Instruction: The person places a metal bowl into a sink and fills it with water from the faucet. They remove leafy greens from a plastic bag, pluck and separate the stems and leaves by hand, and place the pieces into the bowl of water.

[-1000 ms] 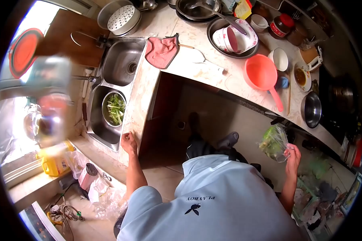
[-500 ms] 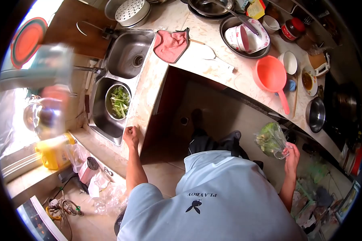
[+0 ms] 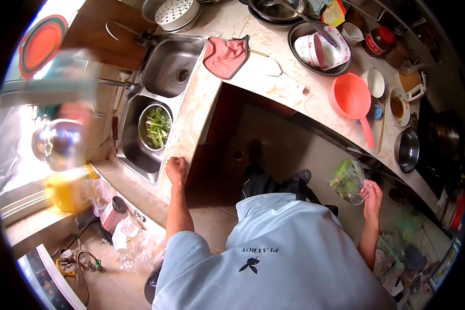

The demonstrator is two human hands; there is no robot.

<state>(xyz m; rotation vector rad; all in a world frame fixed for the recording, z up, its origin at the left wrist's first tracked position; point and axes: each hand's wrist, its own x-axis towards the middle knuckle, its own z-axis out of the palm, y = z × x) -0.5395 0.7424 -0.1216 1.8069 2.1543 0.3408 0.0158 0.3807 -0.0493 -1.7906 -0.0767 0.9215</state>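
Observation:
My right hand [image 3: 372,195] grips the gathered neck of a clear plastic bag [image 3: 349,182] with green leafy vegetables inside, held out over the floor. At the counter's edge beside the sink, my left hand [image 3: 176,171] rests with its fingers curled; whatever may be inside them is hidden. Just beyond it, in the near basin of the steel double sink [image 3: 132,147], stands a metal bowl [image 3: 143,135] of cut green vegetables [image 3: 158,127]. The far basin [image 3: 165,77] shows its drain.
A pink cloth [image 3: 225,57] lies by the sink. Along the counter are a red plastic ladle [image 3: 350,96], a pan [image 3: 323,71] holding bowls, a metal bowl [image 3: 406,150] and a plate [image 3: 399,107] with brown sauce. A yellow jug [image 3: 70,191] stands left; plastic bags [image 3: 139,253] litter the floor.
The view has shifted slightly, so the sink and counter sit a little further right. My left hand stays at the counter edge, and my right hand still holds the bag at about the same height.

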